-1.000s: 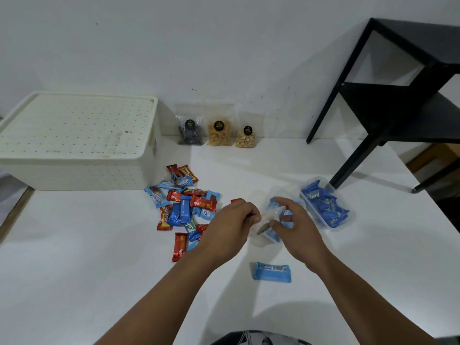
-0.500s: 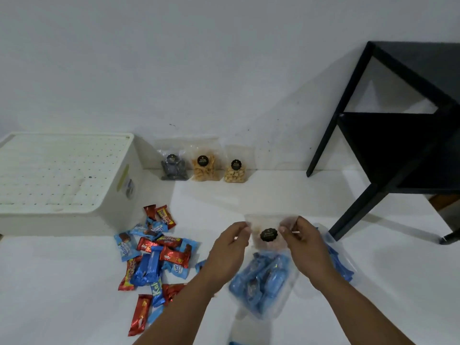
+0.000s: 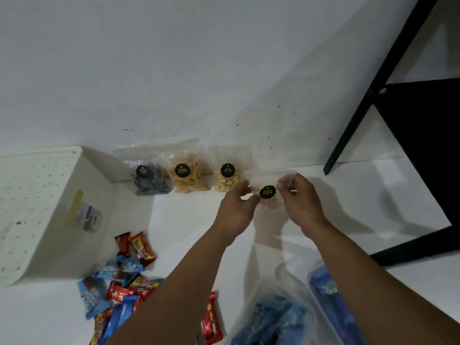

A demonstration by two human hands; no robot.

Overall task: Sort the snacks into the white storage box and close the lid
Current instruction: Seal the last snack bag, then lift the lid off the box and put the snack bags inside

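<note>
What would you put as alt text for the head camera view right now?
Left hand and right hand pinch a clear snack bag by the wall, beside three similar bags; candy wrappers lie near the white storage box.

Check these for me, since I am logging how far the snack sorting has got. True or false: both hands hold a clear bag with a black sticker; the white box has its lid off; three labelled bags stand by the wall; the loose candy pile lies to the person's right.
1. Both hands hold a clear bag with a black sticker. True: the left hand and the right hand pinch the clear bag by its sides.
2. The white box has its lid off. False: the white storage box is lidded.
3. Three labelled bags stand by the wall. True: dark bag, orange-snack bag, pale-snack bag.
4. The candy pile lies to the right. False: the candy pile lies on the left.
</note>
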